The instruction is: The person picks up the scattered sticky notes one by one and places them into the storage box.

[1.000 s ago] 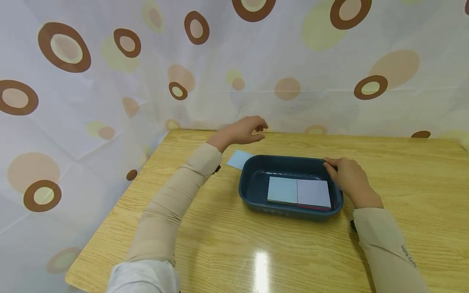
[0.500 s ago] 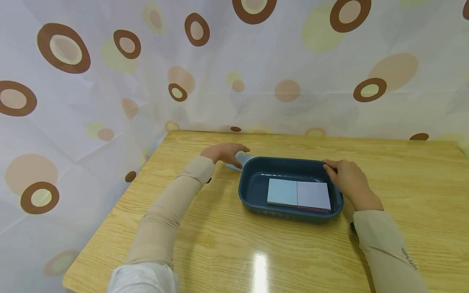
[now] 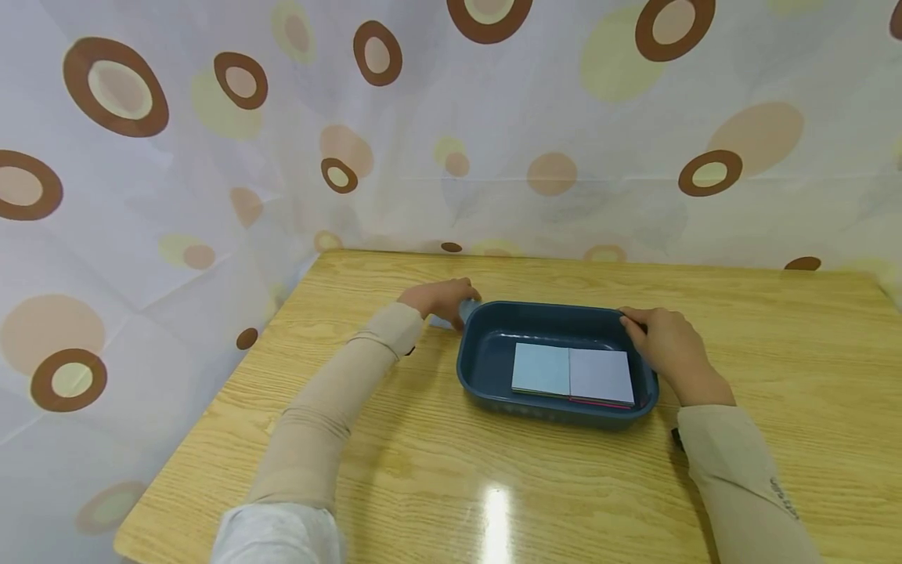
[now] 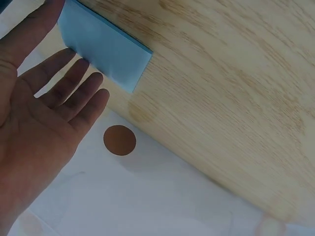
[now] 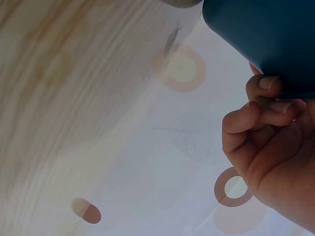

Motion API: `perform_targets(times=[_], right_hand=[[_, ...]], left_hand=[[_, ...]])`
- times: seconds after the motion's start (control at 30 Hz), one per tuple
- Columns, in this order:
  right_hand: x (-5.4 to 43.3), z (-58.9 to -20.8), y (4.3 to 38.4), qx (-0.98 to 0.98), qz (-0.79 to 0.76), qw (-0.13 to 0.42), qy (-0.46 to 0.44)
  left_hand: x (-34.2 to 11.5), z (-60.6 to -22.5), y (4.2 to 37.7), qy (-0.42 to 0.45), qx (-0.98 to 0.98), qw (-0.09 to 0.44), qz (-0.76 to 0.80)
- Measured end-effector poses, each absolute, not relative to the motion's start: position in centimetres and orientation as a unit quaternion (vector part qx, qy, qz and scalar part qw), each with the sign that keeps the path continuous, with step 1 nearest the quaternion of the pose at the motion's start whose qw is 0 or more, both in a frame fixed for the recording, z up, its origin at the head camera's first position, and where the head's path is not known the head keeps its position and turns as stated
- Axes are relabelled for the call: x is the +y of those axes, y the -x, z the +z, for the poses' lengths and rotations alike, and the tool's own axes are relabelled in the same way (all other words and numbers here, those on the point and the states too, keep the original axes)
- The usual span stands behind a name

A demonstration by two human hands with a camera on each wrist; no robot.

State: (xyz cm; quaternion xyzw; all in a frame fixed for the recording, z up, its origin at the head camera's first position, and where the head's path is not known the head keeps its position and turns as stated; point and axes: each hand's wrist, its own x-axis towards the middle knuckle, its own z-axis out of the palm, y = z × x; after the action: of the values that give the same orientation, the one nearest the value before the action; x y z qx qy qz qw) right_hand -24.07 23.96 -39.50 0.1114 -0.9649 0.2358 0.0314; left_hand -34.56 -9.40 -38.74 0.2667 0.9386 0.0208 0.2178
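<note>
A dark blue plastic tub (image 3: 557,419) stands on the wooden table. Two square paper stacks lie side by side in it, one light blue (image 3: 540,368) and one pale lilac (image 3: 601,374). My right hand (image 3: 669,345) grips the tub's right back corner, thumb over the rim; the right wrist view shows its curled fingers (image 5: 241,120) against the blue wall. Beyond the tub's left end, my left hand (image 3: 444,298) holds a light-blue paper stack (image 4: 108,46) at its edges between thumb and fingertips. The tub rim partly hides this stack in the head view.
The light wooden table (image 3: 423,478) reaches back to a white curtain (image 3: 493,102) printed with brown and yellow rounds, which also runs along the left side. Table surface extends in front of the tub and to its right.
My left hand has come down from above the table's back to the light-blue paper stack left of the tub and taken hold of it. The right hand keeps its grip on the tub.
</note>
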Motion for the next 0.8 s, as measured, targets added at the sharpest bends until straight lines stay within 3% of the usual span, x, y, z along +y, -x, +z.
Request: perform_targets(times=[0.53, 0.8], right_hand=[[24.07, -39.57, 24.14, -0.964, 0.239, 0.034, -0.114], [24.04, -39.47, 24.02, -0.964, 0.241, 0.025, -0.113]], left_hand=[[-9.81, -38.8, 34.48, -0.224, 0.945, 0.225, 0.076], [-10.21, -39.38, 34.05, -0.247, 0.951, 0.185, 0.013]])
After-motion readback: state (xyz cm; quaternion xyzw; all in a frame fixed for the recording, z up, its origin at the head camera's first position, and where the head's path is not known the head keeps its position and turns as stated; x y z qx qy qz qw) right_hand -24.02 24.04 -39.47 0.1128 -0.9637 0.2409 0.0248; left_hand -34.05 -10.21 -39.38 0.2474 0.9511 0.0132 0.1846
